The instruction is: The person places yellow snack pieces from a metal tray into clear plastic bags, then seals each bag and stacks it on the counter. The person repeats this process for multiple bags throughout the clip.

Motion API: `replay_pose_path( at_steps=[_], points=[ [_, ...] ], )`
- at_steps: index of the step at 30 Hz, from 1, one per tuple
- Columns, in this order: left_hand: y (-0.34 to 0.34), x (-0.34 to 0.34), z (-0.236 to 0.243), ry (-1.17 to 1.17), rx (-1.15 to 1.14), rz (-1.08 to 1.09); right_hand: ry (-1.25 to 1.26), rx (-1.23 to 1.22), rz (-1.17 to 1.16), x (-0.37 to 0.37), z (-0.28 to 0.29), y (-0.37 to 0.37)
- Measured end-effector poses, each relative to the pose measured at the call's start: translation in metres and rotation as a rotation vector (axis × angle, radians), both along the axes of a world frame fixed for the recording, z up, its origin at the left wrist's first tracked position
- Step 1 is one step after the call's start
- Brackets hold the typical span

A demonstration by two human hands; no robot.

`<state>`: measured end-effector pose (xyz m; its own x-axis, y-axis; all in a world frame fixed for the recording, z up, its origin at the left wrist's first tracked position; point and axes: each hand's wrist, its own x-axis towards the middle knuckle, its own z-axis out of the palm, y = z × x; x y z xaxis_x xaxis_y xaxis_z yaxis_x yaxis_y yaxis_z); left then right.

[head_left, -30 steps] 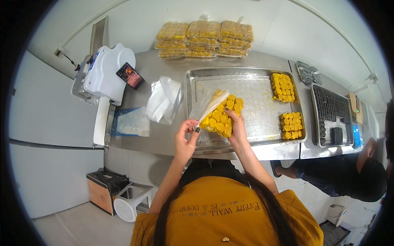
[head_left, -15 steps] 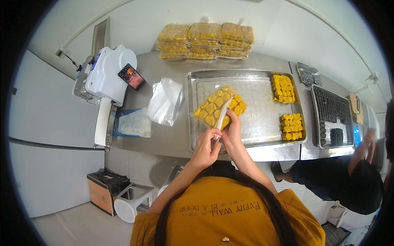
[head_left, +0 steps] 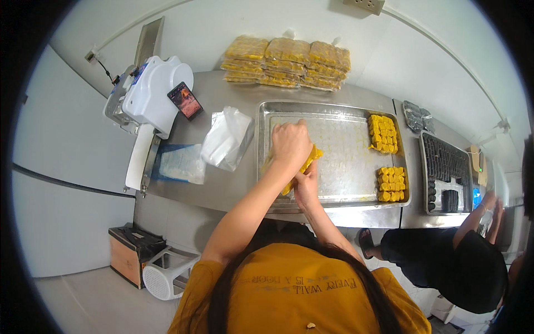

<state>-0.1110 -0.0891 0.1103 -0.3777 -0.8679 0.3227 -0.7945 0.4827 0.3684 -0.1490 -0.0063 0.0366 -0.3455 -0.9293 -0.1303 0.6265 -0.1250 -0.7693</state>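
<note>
yellow pieces (head_left: 313, 157) held above tray (head_left: 347, 178). right hand (head_left: 307, 188) grips them from near side; left hand (head_left: 292, 146) curled over top — whether it pinches bag (head_left: 268, 161), cannot tell. bagging step, seemingly — next move calls for steady support below. left fingertips, most of bag hidden under left hand.

The bag of yellow pieces (head_left: 312, 158), bright and lumpy, slants up to the right above the left part of the tray (head_left: 342, 170), gripped by the right hand (head_left: 306, 182) and mostly hidden behind the left hand (head_left: 292, 143).
</note>
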Motion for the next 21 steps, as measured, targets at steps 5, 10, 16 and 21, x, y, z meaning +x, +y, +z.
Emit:
replay_pose_path(
  at_steps=[5, 10, 16, 21],
  points=[
    [0.008, -0.012, 0.005, -0.036, -0.009, -0.045, 0.038, 0.022, 0.082, -0.007, -0.017, -0.009],
    [0.047, -0.029, 0.001, -0.064, -0.042, -0.271, 0.014, -0.004, 0.153, -0.02, -0.012, -0.011],
    [0.091, -0.011, -0.015, 0.132, -0.071, -0.375, -0.26, -0.113, 0.074, -0.029, 0.024, -0.006],
    [0.089, 0.004, 0.006, 0.201, 0.04, -0.379, 0.394, -0.282, -0.036, -0.051, -0.01, -0.037]
  ],
)
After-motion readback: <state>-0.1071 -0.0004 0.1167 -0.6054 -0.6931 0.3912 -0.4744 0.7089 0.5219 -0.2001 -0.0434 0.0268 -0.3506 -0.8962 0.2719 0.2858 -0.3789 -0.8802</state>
